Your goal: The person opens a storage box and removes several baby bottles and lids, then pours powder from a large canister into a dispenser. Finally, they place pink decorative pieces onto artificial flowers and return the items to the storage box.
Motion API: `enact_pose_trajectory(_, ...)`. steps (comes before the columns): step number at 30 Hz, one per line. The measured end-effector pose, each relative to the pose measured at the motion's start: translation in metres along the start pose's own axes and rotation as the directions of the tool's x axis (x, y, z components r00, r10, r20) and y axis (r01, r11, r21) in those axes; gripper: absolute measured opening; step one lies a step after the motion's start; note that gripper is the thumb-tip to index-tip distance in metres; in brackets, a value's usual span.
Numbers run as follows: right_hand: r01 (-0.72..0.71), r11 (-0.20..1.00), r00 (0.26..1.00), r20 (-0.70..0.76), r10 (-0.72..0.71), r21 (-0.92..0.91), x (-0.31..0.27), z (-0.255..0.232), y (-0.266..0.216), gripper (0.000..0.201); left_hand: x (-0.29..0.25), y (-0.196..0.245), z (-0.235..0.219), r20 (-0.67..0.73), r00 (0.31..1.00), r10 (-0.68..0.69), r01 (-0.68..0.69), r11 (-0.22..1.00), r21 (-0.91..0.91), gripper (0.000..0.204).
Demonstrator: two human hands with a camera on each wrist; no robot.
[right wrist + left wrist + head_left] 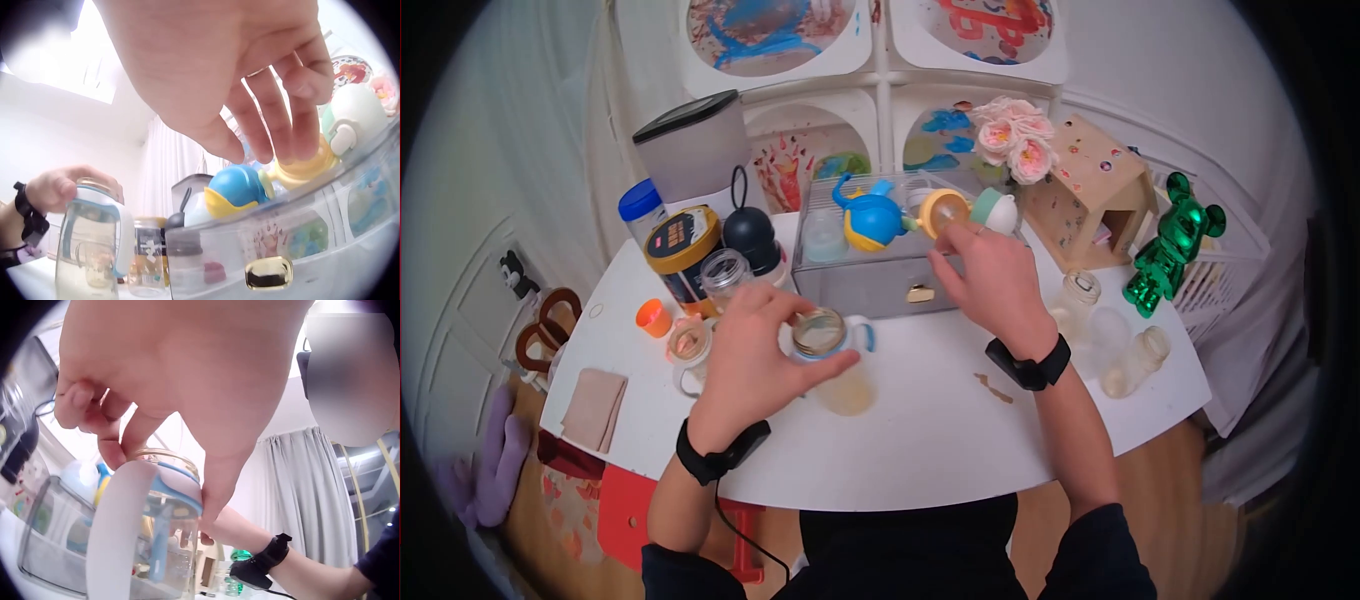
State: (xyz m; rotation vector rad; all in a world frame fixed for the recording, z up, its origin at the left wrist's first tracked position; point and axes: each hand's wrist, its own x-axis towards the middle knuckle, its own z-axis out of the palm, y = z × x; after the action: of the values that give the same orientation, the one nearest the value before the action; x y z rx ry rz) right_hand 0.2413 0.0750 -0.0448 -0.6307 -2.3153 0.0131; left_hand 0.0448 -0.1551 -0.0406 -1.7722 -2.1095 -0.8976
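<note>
An uncapped clear sippy bottle (847,393) with a light blue collar and white handles stands near the table's middle. My left hand (747,358) holds it by the neck, thumb on one side and fingers on the other, as the left wrist view shows. A little pale liquid shows low in the bottle. My right hand (1003,290) reaches over the clear storage box (855,285), fingertips at a yellow bottle lid (305,176) lying on top. Beside that lid are a blue-and-yellow lid (872,218) and a white-and-green lid (998,212).
Jars, including a black-and-yellow tub (685,250), a small orange cup (654,318) and another handled bottle (690,343) stand at left. Several clear bottles (1135,365), a green bear figure (1175,245) and a wooden house (1090,190) stand right. A folded cloth (595,408) lies left.
</note>
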Motion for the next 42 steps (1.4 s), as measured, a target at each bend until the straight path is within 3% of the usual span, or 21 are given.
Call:
enact_pose_trajectory(4,-0.125,0.982,0.988,-0.071,0.136,0.139,0.007,-0.021,0.001,0.021,0.018,0.010,0.036,0.003,0.995,0.099,-0.094,0.951,-0.296,0.054)
enact_pose_trajectory(9,-0.214,0.830,0.929,-0.155,0.336,0.515,0.030,-0.049,0.026,0.021,0.028,0.004,0.060,0.177,0.982,0.059,0.046,0.842,-0.537,0.064)
enact_pose_trajectory(10,-0.154,0.809,0.924,-0.207,0.321,0.567,0.034,-0.048,0.038,0.021,0.026,0.001,0.063,0.222,0.974,0.040,0.096,0.819,-0.565,0.065)
enact_pose_trajectory(13,-0.139,0.664,0.880,-0.216,0.423,0.735,0.037,-0.058,0.038,0.022,0.019,-0.010,0.080,0.117,0.991,0.057,0.035,0.747,-0.664,0.068)
enact_pose_trajectory(17,-0.168,0.830,0.827,-0.383,0.412,0.531,0.037,-0.031,0.055,0.023,0.014,-0.014,0.086,0.132,0.989,0.067,0.036,0.757,-0.653,0.067)
enact_pose_trajectory(20,-0.284,0.889,0.877,-0.278,0.392,0.359,0.031,-0.022,0.044,0.021,0.011,-0.015,0.082,0.195,0.979,0.054,0.089,0.752,-0.654,0.068)
enact_pose_trajectory(27,-0.017,0.990,0.975,-0.218,0.047,0.140,0.048,-0.009,0.009,0.017,0.007,-0.009,0.074,0.214,0.976,0.045,0.109,0.747,-0.656,0.066)
enact_pose_trajectory(32,0.166,0.985,0.977,-0.139,-0.160,0.036,0.063,-0.011,-0.013,0.020,0.006,-0.012,0.078,0.177,0.982,0.066,0.062,0.771,-0.634,0.067)
enact_pose_trajectory(35,0.213,0.976,0.974,-0.074,-0.216,-0.048,0.077,-0.012,-0.015,0.030,0.007,-0.012,0.076,0.175,0.982,0.071,0.058,0.767,-0.639,0.067)
enact_pose_trajectory(42,0.262,0.957,0.938,0.268,-0.221,-0.127,0.101,0.001,-0.020,0.050,0.007,-0.014,0.080,0.156,0.984,0.079,0.043,0.754,-0.655,0.066)
